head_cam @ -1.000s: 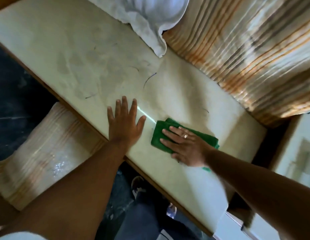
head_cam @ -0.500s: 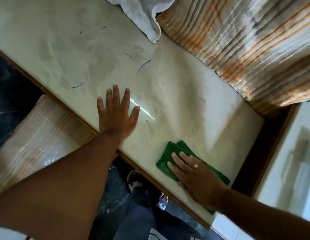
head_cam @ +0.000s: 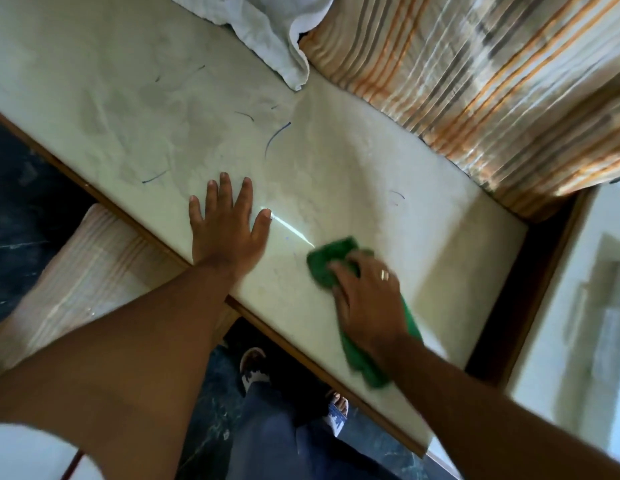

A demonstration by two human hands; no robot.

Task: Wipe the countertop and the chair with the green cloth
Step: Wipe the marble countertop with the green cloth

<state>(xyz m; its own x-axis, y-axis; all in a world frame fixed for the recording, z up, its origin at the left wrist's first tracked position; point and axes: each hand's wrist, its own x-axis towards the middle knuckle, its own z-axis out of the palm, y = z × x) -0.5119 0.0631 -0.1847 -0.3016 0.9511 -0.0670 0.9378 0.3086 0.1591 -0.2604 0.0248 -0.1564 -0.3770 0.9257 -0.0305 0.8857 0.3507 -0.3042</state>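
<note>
The pale marble countertop [head_cam: 353, 174] runs diagonally across the view, marked with thin blue pen strokes. My right hand [head_cam: 367, 299] presses the green cloth [head_cam: 331, 259] flat on the countertop near its front edge; part of the cloth trails under my wrist and palm. My left hand [head_cam: 225, 226] lies flat on the countertop, fingers spread, to the left of the cloth and holding nothing. A striped cushioned seat [head_cam: 76, 268], possibly the chair, sits below the counter edge at the left.
A white cloth [head_cam: 267, 32] lies at the back of the countertop. A striped orange curtain [head_cam: 492, 81] hangs behind it. A white cabinet [head_cam: 585, 323] stands at the right. My feet in sandals [head_cam: 256, 368] stand on the dark floor below.
My right hand has slid the green cloth along the counter, first toward the front edge, now slightly back up and left. My left hand has stayed flat in place.
</note>
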